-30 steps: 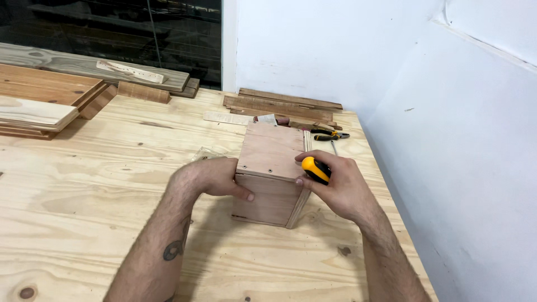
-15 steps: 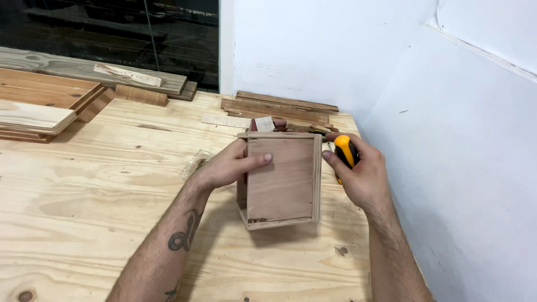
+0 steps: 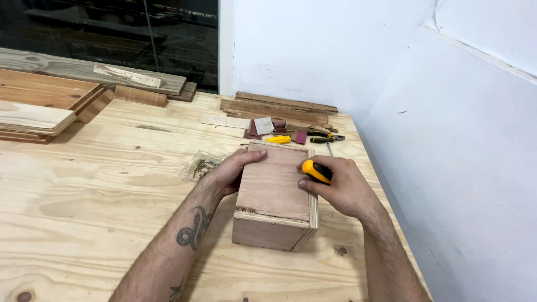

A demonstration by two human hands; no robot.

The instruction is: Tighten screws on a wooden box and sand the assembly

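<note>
Bare, sleeveless forearms; dark tattoos mark the left forearm point(image 3: 193, 229).

Plywood workbench point(image 3: 95, 190) set into a corner of white walls point(image 3: 447, 140), dark window point(image 3: 112, 33) behind, boards point(image 3: 50, 95) stacked at its back-left edge.

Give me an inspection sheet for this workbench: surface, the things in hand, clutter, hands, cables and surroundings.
Surface: plywood bench, bare pale wood with knots.
Job's things: wooden box lying on the bench; yellow-handled tool against its right edge.
Clutter: clear bag of screws left of the box; wood scraps and small tools behind it; planks stacked far left.
Grippers: left hand flat on the box's left side; right hand gripping the tool.
Cables: nothing seen.
Surroundings: white walls at back and right; dark window at back left.
</note>
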